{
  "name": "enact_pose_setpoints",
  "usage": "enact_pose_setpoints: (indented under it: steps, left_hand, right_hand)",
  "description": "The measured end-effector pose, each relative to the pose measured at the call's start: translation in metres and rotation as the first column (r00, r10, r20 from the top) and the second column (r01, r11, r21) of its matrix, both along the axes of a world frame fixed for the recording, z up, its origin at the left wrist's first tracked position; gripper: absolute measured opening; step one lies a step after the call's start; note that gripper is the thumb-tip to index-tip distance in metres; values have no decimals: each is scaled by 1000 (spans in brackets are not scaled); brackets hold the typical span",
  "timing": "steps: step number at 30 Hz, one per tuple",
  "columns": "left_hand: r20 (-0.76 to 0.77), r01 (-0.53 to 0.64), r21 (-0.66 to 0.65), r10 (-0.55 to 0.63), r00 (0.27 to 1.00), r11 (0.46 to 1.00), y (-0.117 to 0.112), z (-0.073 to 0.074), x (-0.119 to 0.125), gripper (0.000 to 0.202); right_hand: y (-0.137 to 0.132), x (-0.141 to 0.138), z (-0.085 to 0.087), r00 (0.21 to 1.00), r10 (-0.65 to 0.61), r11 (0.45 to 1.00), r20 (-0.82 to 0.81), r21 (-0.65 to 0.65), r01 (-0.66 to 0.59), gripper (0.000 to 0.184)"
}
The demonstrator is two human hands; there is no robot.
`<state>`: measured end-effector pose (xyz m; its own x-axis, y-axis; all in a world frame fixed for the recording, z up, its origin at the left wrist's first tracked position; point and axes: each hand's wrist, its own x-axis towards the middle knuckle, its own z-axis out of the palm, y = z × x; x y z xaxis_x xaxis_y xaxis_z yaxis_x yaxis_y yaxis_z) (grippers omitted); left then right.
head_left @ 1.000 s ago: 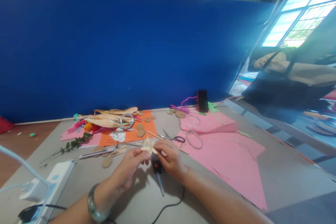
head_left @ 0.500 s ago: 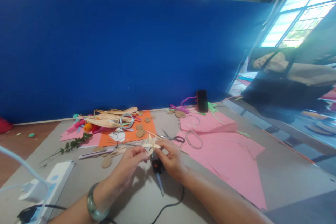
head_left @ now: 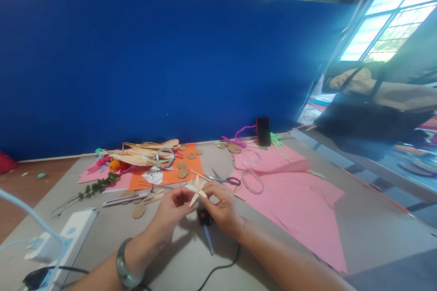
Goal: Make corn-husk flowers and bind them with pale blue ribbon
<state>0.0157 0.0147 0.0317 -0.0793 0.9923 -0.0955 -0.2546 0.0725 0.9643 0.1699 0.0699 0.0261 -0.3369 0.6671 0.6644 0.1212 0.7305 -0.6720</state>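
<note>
Over the middle of the table, a pale flower with pointed petals, seemingly of dried husk, is held between my two hands. My right hand pinches its right side between thumb and fingers. At its lower left, the closed fingertips of my left hand meet the petals; exactly what they grip is partly hidden. Just below the flower lies a black glue gun, a translucent glue stick poking out of its back end. Scissors lie open beyond my right hand.
Dried husk strips are heaped at the back left by orange paper. A utility knife, a leafy sprig and a power strip lie left. Pink paper covers the right; a phone leans on the blue partition.
The flower has turned so its petals face me more fully. My left hand has shifted slightly, its fingers curling in closer beside the petals. The right hand stays nearly in place.
</note>
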Motion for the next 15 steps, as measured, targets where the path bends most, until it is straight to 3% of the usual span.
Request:
enact_pose_setpoints:
  steps: [10, 15]
  left_hand:
    - [-188, -102, 159, 132, 973, 982, 3, -18, -7, 20]
    - [-268, -93, 250, 161, 950, 964, 0, -14, -6, 10]
  right_hand:
    - [-8, -1, -4, 995, 91, 995, 30, 24, -92, 9]
    - [-10, 0, -3, 997, 83, 996, 7, 36, -83, 7]
